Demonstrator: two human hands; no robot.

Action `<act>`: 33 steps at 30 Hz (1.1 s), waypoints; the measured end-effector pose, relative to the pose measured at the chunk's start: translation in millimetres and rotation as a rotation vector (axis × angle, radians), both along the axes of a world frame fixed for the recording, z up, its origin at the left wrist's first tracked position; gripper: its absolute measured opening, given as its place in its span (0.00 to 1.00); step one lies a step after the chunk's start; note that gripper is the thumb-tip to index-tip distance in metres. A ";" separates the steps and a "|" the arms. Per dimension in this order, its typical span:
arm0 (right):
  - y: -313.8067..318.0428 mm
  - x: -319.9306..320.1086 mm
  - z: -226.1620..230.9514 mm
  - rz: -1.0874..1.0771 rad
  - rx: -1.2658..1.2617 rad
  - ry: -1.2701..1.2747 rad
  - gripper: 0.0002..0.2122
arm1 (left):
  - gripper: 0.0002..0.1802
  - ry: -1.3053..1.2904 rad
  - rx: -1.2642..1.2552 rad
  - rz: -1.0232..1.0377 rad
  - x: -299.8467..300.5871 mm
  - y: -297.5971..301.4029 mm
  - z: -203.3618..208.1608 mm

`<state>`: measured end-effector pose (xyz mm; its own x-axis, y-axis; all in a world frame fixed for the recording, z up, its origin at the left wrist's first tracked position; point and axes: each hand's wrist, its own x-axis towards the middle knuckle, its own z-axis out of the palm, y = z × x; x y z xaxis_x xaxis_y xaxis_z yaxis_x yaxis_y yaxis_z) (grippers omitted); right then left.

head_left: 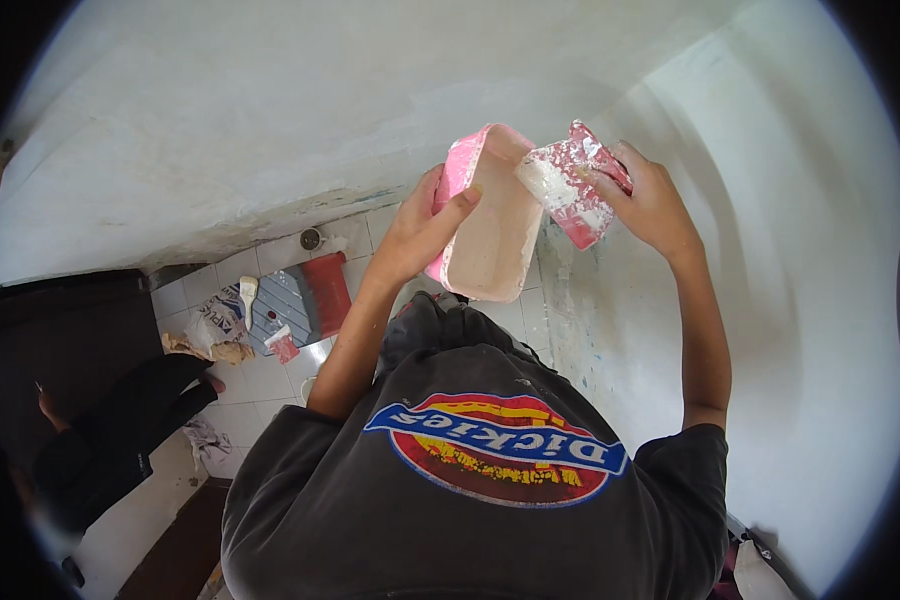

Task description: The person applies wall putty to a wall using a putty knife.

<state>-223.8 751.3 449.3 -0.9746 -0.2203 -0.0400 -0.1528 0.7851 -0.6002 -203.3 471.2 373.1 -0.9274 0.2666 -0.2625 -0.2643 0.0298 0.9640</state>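
Note:
My left hand grips a pink rectangular tub by its side, with the thumb over the rim. Its inside is coated pale, and whitish smears mark the outer wall. To the right of it, my right hand is closed on a red plastic putty scraper. White putty is smeared over the blade and the grip. The scraper's left corner overlaps the tub's right rim in this view; whether they touch I cannot tell. Both hands are raised in front of my chest.
White walls meet in a corner ahead and to the right. On the tiled floor lie a grey and red tray, a brush, a small red scraper, a plastic bag and a cup. A dark-clothed person is at left.

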 end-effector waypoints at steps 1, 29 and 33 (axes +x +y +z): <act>-2.4 -3.4 0.7 0.018 -0.012 -0.006 0.13 | 0.40 0.006 -0.040 0.003 -0.1 0.1 1.7; -50.6 -26.3 25.4 0.129 -0.064 -0.421 0.14 | 0.36 -0.021 -0.133 -0.128 -36.2 -44.0 25.1; -56.3 -22.5 18.3 0.146 -0.153 -0.442 0.14 | 0.35 -0.063 -0.100 -0.158 -43.0 -48.9 28.7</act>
